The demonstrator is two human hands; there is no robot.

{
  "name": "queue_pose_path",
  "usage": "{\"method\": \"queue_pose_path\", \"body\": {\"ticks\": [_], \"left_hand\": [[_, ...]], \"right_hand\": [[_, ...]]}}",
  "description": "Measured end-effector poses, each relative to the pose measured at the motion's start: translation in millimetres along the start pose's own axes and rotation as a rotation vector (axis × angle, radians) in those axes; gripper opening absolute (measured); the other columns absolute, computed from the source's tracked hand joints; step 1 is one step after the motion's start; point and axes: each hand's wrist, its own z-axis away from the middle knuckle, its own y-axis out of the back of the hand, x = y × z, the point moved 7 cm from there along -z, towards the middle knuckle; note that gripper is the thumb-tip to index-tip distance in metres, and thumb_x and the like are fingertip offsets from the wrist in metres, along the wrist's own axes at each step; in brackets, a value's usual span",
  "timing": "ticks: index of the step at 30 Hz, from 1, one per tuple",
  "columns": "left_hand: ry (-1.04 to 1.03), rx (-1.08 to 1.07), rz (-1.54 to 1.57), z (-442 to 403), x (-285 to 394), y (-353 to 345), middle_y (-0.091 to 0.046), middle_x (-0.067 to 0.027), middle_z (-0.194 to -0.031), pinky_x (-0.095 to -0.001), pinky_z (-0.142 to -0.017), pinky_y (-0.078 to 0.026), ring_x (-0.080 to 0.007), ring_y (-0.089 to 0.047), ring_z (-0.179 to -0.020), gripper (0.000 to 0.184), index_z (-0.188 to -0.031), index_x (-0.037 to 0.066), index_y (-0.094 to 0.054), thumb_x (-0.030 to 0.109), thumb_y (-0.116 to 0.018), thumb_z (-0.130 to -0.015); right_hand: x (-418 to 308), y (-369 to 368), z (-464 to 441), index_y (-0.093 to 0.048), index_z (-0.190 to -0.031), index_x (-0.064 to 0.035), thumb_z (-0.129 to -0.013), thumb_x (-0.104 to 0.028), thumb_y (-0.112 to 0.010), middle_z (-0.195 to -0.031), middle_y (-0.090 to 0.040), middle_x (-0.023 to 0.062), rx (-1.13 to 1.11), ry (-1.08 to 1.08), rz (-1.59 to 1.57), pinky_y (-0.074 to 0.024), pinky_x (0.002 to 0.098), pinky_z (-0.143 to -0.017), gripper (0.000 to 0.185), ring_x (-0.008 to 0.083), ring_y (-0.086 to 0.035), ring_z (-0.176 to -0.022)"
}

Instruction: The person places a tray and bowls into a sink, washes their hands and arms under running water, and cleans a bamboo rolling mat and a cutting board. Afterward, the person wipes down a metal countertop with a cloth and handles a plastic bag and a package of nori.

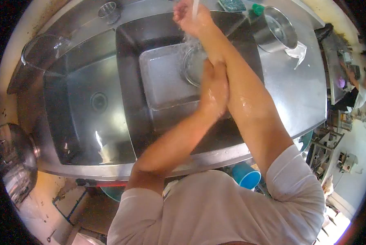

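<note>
My left hand (215,87) is wrapped around the wet right forearm (217,47), just below the wrist side. Farther up, at the top edge of the view, my right hand (191,18) is held under a thin stream of water (195,8), its fingers loosely curled with nothing in them. Below the arms, a clear rectangular tub (143,75) stands in the right sink basin (130,94) with water in it. A round clear container (186,67) sits inside the tub, partly hidden by my left hand and the forearm.
At left is a second basin (85,130) with a drain. A metal pot (268,38) lies tilted on the right counter, near a green scouring pad (232,5). A clear cup (108,13) stands behind the basins. Below the front edge is a blue bucket (247,175).
</note>
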Motion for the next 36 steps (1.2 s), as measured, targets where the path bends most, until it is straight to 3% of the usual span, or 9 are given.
{"method": "queue_pose_path", "body": {"ticks": [4,15,18,22,25,30,33,34,36], "left_hand": [[0.019,0.069,-0.605,-66,33,26,-0.056,-0.0128,-0.113,-0.0374,-0.085,-0.047,-0.0226,-0.056,-0.1,0.041,-0.123,-0.001,-0.044,0.035,-0.041,-0.102],[-0.008,0.115,-0.377,-51,20,24,-0.059,-0.0154,-0.102,-0.0361,-0.085,-0.046,-0.0234,-0.057,-0.097,0.051,-0.121,-0.004,-0.046,0.042,-0.042,-0.101],[0.025,0.124,-0.176,-100,38,33,-0.061,-0.0162,-0.098,-0.038,-0.08,-0.049,-0.0248,-0.06,-0.092,0.052,-0.117,-0.004,-0.053,0.044,-0.042,-0.1],[-0.063,0.262,-0.468,-156,47,56,-0.066,-0.0144,-0.094,-0.0386,-0.07,-0.054,-0.0257,-0.066,-0.083,0.046,-0.113,-0.003,-0.058,0.038,-0.058,-0.094],[0.042,0.13,-0.034,-169,51,43,-0.067,-0.0114,-0.089,-0.037,-0.067,-0.054,-0.0231,-0.066,-0.08,0.034,-0.109,-0.001,-0.062,0.027,-0.063,-0.091],[-0.094,0.019,-0.522,-203,46,65,-0.067,-0.0131,-0.095,-0.0361,-0.068,-0.052,-0.0207,-0.064,-0.079,0.04,-0.107,-0.001,-0.066,0.032,-0.068,-0.084],[0.034,-0.165,-0.067,-231,23,87,-0.065,-0.0092,-0.086,-0.034,-0.061,-0.052,-0.0201,-0.062,-0.073,0.027,-0.101,0.005,-0.066,0.029,-0.058,-0.091],[-0.03,-0.111,-0.369,-232,26,91,-0.063,-0.009,-0.085,-0.032,-0.057,-0.051,-0.0196,-0.061,-0.07,0.025,-0.099,0.004,-0.063,0.027,-0.054,-0.093],[0.294,0.307,0.338,-218,18,80,-0.06,-0.0089,-0.081,-0.0263,-0.049,-0.047,-0.0187,-0.057,-0.064,0.02,-0.1,0.001,-0.055,0.02,-0.048,-0.096]], "right_hand": [[10,0,-2,-0.056,-0.08,-0.002,-0.09,-0.018,-0.053,-0.072,-0.055,0.014,-0.063,0.01,-0.268,-0.0455,0.036,-0.056,0.019,0.0246,-0.053,-0.065],[13,14,26,-0.055,-0.08,-0.0043,-0.09,-0.025,-0.055,-0.068,-0.053,0.0117,-0.053,-0.221,-0.329,-0.0455,0.0363,-0.054,0.023,0.0244,-0.049,-0.056],[-8,56,5,-0.061,-0.084,-0.0045,-0.093,-0.027,-0.054,-0.072,-0.06,0.011,0.257,0.364,0.804,-0.0471,0.0373,-0.056,0.026,0.0266,-0.056,-0.06],[-6,56,-2,-0.066,-0.088,-0.0022,-0.094,-0.025,-0.049,-0.081,-0.067,0.014,0.429,0.346,0.439,-0.0497,0.0393,-0.063,0.029,0.0281,-0.063,-0.071],[-24,17,62,-0.066,-0.088,0.0003,-0.091,-0.017,-0.049,-0.084,-0.066,0.0171,0.422,0.255,0.277,-0.0503,0.0417,-0.067,0.025,0.029,-0.064,-0.074],[-37,-13,103,-0.06,-0.101,0.0019,-0.088,-0.007,-0.048,-0.099,-0.063,0.0225,0.372,0.511,0.998,-0.049,0.0415,-0.079,0.02,0.0348,-0.062,-0.09],[-16,-30,143,-0.057,-0.116,-0.0019,-0.089,-0.007,-0.049,-0.113,-0.061,0.0223,0.234,0.804,1.172,-0.0443,0.0402,-0.095,0.029,0.0354,-0.058,-0.11],[-5,-36,160,-0.057,-0.113,-0.0012,-0.087,-0.008,-0.051,-0.118,-0.057,0.0254,0.144,0.833,1.145,-0.042,0.0439,-0.098,0.028,0.0395,-0.054,-0.114],[13,-50,200,-0.058,-0.113,-0.0017,-0.085,-0.011,-0.054,-0.126,-0.053,0.0253,-0.073,0.864,1.112,-0.035,0.0491,-0.105,0.03,0.0434,-0.049,-0.121]]}}
